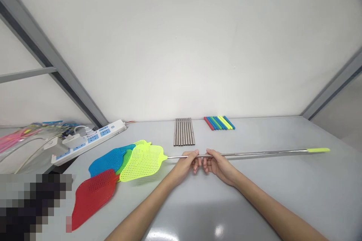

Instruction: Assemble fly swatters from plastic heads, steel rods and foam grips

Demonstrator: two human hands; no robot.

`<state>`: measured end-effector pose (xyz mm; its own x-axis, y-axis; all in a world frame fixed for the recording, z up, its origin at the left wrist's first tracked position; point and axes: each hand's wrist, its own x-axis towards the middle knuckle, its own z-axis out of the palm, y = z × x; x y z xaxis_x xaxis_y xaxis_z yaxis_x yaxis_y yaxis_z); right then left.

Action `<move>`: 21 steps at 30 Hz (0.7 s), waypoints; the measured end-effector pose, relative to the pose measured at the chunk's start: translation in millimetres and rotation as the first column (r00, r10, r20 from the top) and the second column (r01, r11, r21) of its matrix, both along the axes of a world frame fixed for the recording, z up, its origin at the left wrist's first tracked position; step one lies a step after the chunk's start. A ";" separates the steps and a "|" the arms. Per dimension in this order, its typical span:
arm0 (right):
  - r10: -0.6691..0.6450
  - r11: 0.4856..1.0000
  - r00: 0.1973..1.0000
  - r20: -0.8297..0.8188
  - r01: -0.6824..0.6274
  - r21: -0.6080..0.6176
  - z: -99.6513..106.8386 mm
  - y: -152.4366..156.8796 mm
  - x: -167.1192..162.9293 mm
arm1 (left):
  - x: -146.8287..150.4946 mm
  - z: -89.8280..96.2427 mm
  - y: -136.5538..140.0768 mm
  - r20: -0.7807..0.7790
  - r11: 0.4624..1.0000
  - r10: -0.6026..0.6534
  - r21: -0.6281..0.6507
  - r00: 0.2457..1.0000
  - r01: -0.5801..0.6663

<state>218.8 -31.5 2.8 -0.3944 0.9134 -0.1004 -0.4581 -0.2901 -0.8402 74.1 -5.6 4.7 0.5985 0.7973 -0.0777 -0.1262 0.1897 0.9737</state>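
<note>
A fly swatter with a yellow mesh head, a long thin metal rod and a yellow handle stretches level across the table. Its head points left and its handle right. My left hand is closed on the rod, thumb on top, not far from the head. Close beside it, my right hand also pinches the rod between thumb and fingers. Under and around the yellow head lie loose swatter heads: a blue one, a green one, a red one and another yellow one behind.
Several metal tubes lie side by side near the wall. To their right is a row of red, blue, green and yellow handles. A white power strip with plugs and cables runs along the table's left edge. Grey posts stand at both sides.
</note>
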 end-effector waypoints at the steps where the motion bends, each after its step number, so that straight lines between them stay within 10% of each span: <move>1: 0.004 1.000 1.000 0.001 -0.004 0.001 -0.7 0.9 -0.1 | 0.1 0.4 -0.1 0.005 1.000 0.001 -0.004 1.000 -0.001; 21: 0.011 1.000 1.000 -0.015 -0.011 -0.007 -4.6 3.5 -1.1 | -3.4 -3.4 0.1 0.055 0.998 0.007 -0.070 0.998 -0.003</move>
<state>217.7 -28.0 -1.8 -0.4061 0.9083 -0.1008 -0.4674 -0.3012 -0.8311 70.7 -5.5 1.3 0.5993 0.7942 -0.1003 -0.1801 0.2559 0.9498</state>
